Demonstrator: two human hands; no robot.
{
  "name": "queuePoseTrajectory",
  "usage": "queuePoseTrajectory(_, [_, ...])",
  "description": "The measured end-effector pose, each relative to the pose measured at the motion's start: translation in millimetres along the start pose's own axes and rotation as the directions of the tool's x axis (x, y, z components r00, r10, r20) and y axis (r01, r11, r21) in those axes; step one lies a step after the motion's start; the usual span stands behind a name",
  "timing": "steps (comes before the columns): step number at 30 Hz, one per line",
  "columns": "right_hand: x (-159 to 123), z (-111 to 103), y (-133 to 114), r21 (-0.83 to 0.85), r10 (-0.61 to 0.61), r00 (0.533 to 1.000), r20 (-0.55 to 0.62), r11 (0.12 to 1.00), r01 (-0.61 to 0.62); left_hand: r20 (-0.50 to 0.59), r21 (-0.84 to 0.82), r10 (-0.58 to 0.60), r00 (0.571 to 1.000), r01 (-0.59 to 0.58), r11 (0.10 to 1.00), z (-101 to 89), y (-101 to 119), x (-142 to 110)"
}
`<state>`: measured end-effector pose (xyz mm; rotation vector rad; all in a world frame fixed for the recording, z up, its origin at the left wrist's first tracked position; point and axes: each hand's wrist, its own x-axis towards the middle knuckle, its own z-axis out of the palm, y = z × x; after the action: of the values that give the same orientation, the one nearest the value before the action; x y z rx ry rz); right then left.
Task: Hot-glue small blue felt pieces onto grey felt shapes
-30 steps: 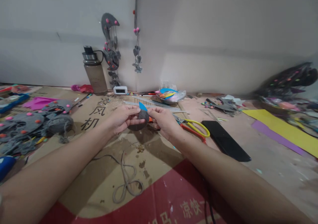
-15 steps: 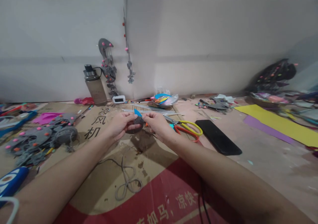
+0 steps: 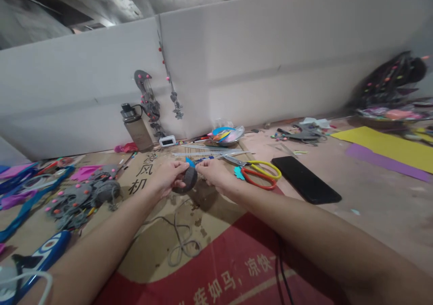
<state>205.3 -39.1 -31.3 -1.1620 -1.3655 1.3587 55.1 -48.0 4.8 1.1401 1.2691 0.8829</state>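
My left hand [image 3: 168, 177] is closed on a dark grey rounded piece [image 3: 191, 177]. A small bright blue pointed piece [image 3: 190, 162] stands up at its top edge, by my left thumb. My right hand [image 3: 215, 174] is pinched close beside the blue piece; whatever lies between its fingertips is too small to make out. Right of that hand lie scissors [image 3: 260, 175] with one yellow and one red handle, and a turquoise scalloped piece [image 3: 238, 173]. A loop of grey cord [image 3: 182, 246] rests on the cardboard [image 3: 152, 269] below my hands.
A black phone [image 3: 306, 179] lies to the right, near yellow sheet [image 3: 389, 145] and purple sheet [image 3: 385, 161]. Grey felt pieces with coloured balls [image 3: 74, 196] lie left. A bottle [image 3: 138, 131], a small white clock [image 3: 167, 141] and a dish of scraps [image 3: 226, 136] stand at the back.
The view has tilted and shifted, so the table's things sit at a slant. My right fingertips have shifted slightly at the blue piece; an orange bit seen there before no longer shows.
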Motion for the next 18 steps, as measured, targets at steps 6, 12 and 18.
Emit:
queuePoseTrajectory(6, [2.8, -1.8, 6.4, -0.048, 0.021, 0.999, -0.029, 0.999, -0.023, -0.157, 0.432, 0.38, 0.912, -0.282, 0.856, -14.2, 9.8, -2.8])
queuePoseTrajectory(12, [6.2, -4.7, 12.3, -0.112, 0.01, 1.0, -0.021, 0.994, -0.013, -0.063, 0.495, 0.36, 0.931, -0.284, 0.821, -25.2, -6.8, 12.3])
queuePoseTrajectory(18, [4.1, -7.3, 8.1, -0.084, 0.028, 0.999, -0.042, 0.996, -0.032, 0.305, 0.425, 0.15, 0.94, -0.275, 0.862, -29.3, -19.2, 15.6])
